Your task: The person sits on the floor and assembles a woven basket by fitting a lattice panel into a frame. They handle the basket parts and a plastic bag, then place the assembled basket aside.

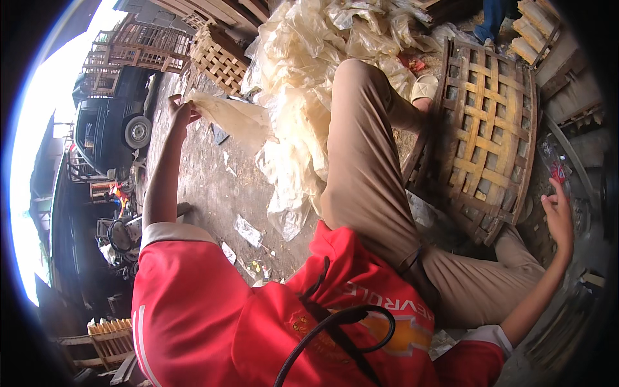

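My left hand [182, 113] reaches out at the upper left, its fingers pinched on the end of a cloudy plastic sheet [235, 118]. The sheet stretches across to a big crumpled heap of yellowish-white plastic sheeting [303, 84] in front of me. At the far right my right hand [560, 216] is held away from my body, fingers apart, with nothing seen in it. Just beyond its fingertips lies a clear plastic piece with a red part [556, 169]. Beside my legs stands a woven bamboo crate [483, 129] with a wooden frame.
A dark vehicle [106, 132] is parked at the left, near a motorbike [122, 238]. More woven crates [219, 61] are stacked at the back. Paper and plastic scraps [248, 231] litter the ground. Another person's leg [491, 19] shows at the upper right. A black cord [335, 319] hangs close below the camera.
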Tool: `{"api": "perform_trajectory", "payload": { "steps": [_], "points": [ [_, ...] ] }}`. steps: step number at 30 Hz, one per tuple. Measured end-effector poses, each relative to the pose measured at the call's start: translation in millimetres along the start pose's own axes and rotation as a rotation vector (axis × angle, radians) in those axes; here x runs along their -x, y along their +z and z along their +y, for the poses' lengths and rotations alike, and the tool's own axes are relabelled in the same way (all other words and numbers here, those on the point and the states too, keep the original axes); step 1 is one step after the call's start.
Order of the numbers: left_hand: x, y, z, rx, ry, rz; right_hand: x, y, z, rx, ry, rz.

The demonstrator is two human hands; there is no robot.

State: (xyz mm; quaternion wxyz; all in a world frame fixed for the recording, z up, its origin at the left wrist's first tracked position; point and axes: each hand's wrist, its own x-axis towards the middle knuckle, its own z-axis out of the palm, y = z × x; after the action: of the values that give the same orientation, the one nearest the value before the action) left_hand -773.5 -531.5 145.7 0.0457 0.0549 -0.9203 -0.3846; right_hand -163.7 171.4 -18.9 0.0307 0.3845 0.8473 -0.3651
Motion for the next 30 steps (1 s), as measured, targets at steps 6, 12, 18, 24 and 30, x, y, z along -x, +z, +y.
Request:
{"api": "perform_trajectory", "payload": {
  "steps": [6,12,18,24,30],
  "points": [
    [-11.3,6.1,98.1,0.289,0.215,-0.087,-2.6,14.8,-23.2,0.053,-0.016,-0.043],
    [-1.0,57.2,223.3,0.495,0.474,-0.199,-0.9,21.1,-39.4,0.051,-0.036,0.025],
    [76.9,144.9,354.6,0.672,0.597,-0.527,13.0,11.4,-75.8,-0.039,-0.187,0.172],
    [163.7,211.6,422.6,0.721,0.533,-0.963,8.3,8.2,-94.2,-0.193,-0.338,0.351],
    [254.8,290.4,441.9,0.724,0.544,-1.468,10.0,3.7,-106.9,-0.497,-0.4,0.444]
  ]
}}
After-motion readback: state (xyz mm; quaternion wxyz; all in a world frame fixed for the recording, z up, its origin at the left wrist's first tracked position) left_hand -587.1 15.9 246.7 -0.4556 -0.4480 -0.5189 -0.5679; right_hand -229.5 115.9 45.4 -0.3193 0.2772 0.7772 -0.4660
